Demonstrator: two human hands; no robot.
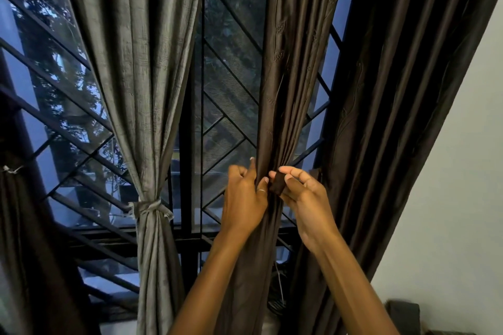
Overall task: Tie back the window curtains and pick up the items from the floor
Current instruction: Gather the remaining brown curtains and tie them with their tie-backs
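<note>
So my left hand [245, 193] is curled tight round the brown curtain [275, 106], bunching its smooth, slightly shiny folds into one narrow rope. There's a thin ring on one finger. My right hand [307, 198] is just beside it, thumb and fingertips pinching a short flat brown strip [278, 183] of the same kind of cloth, held right against the bunch. The curtain hangs centre-right in front of the window, and my fist sits at its narrowest point.

To the right a second brown panel [394, 117] hangs loose in long pleats next to a plain pale wall [457, 171]. Over on the left the grey curtain [141, 84], crinkly and matte, is already cinched with a knotted grey band [151, 208], flaring out above and below it.

Behind it all is the black metal grille [231, 122], straight bars and diagonals with fine mesh, then dark leafy trees in bluish light.
</note>
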